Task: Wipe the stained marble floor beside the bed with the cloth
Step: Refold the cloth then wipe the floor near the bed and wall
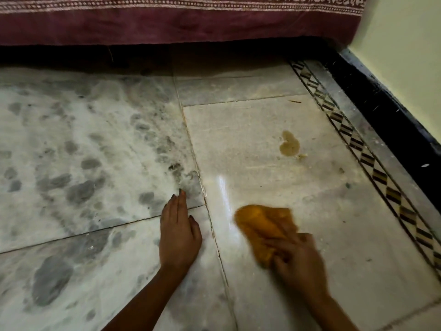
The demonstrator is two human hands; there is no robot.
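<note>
On the pale marble floor (250, 120) below the bed (167, 27), a brownish stain (289, 145) sits ahead of and slightly right of the cloth (260, 225). It is well apart from the cloth, toward the patterned border strip (358, 149). Stain's long axis runs roughly away from the person, far lobe narrower. Orange cloth is bunched, down on the tile, free end pointing forward-left. Right hand (298, 266) is the nearer one to the stain: fingers curled round the cloth's near end, gripping it. Both are blurred, so exact finger placement can't be read. Left hand (179, 235) lies flat on the floor left of the tile joint, fingers straight and together, thumb out, holding nothing, probably bracing. Stain looks untouched; the wipe likely has to go forward and a bit right to reach it.
</note>
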